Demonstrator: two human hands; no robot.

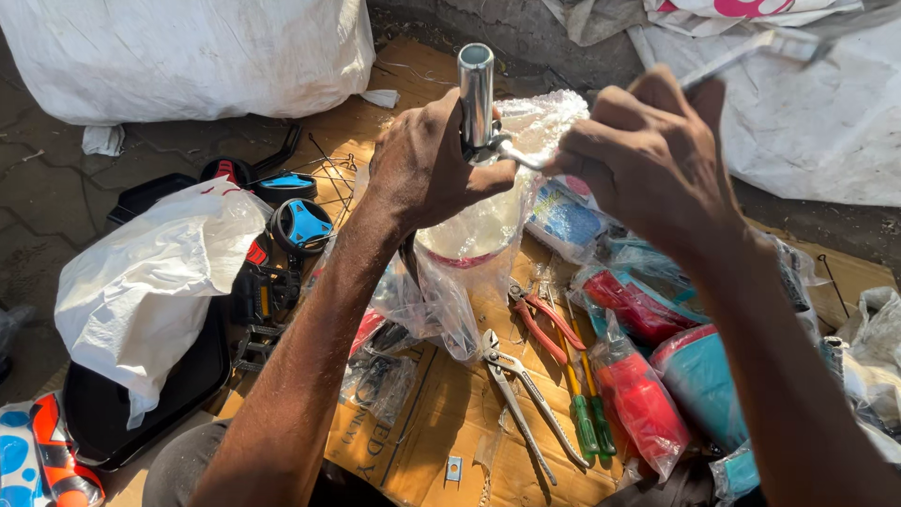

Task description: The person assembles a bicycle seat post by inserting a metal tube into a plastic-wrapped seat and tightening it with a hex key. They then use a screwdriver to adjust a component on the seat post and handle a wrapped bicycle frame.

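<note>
Glossy metal tube, crinkly clear plastic wrap

Flattened cardboard covers the ground. On it lie pliers, silver cutters, green-handled screwdrivers, bagged red parts and a small metal plate.

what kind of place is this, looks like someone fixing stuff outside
Probably an outdoor ground-level assembly or repair spot: flattened cardboard serves as the work surface, with pliers and green-handled screwdrivers beside plastic-wrapped parts.

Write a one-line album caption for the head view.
Left hand grips a shiny metal tube while right hand works its clamp, above pliers and screwdrivers on cardboard.
</note>
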